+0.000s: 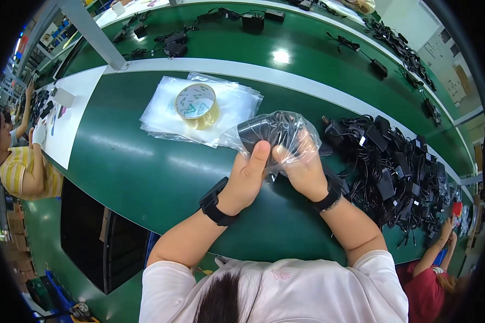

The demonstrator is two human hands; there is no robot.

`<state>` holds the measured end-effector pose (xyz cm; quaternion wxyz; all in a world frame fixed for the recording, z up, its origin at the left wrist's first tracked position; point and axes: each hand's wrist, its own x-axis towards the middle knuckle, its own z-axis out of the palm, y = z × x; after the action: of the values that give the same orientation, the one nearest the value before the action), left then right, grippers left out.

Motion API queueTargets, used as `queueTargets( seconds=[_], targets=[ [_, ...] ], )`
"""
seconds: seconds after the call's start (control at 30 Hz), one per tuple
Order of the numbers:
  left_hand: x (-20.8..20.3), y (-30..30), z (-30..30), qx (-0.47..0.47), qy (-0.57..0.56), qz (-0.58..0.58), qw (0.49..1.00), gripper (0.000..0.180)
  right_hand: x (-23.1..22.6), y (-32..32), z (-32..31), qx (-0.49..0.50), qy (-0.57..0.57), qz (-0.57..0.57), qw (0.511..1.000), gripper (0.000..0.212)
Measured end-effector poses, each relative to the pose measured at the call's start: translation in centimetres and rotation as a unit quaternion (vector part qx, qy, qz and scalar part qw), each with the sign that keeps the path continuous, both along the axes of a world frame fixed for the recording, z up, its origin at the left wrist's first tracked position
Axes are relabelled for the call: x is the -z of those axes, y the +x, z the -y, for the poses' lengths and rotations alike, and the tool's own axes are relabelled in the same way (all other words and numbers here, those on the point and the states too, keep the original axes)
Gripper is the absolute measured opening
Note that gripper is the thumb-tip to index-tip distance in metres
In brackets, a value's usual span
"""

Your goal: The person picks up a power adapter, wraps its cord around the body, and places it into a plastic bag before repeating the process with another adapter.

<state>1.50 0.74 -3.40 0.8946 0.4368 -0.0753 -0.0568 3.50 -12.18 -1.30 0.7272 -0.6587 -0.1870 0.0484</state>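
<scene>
Between my two hands is a clear plastic bag with a black power adapter (251,131) and its coiled cable inside, held just above the green table. My left hand (248,175) grips the bag's near left side, thumb pressed on the adapter end. Around the right side of the bag my right hand (306,169) is closed, its fingers partly behind the plastic. Beyond my left hand lies a stack of flat clear bags (161,116), with a roll of yellowish tape (205,116) on top. To the right of my right hand spreads a big pile of black power adapters (385,185) with cables.
A green conveyor belt (307,43) with scattered adapters runs behind the white rail (253,68). A metal post (94,35) rises at the far left. One person in yellow stripes (24,172) works at left, another in red (423,285) at lower right.
</scene>
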Motion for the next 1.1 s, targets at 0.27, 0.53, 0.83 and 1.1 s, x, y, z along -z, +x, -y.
queueTargets(
  seconds=[0.27, 0.53, 0.83, 1.1],
  targets=[
    [-1.6, 0.2, -1.7, 0.043, 0.04, -0.063, 0.996, 0.034, 1.2, 1.9, 1.7, 0.033, -0.273, 0.296, 0.915, 0.051],
    [-2.0, 0.0, -0.3, 0.01, -0.033, -0.065, 0.997, 0.036, 0.8, 1.6, 2.1, 0.007, -0.376, 0.25, 0.892, 0.039],
    [-1.0, 1.4, -2.9, -0.012, -0.202, -0.109, 0.973, 0.035, -0.5, 2.3, 2.6, -0.105, 0.038, 0.001, 0.994, 0.046],
    [-0.7, 1.5, -3.6, -0.068, -0.199, -0.101, 0.972, 0.034, -0.4, 0.1, 1.6, 0.084, -0.181, 0.32, 0.926, 0.028]
  ],
)
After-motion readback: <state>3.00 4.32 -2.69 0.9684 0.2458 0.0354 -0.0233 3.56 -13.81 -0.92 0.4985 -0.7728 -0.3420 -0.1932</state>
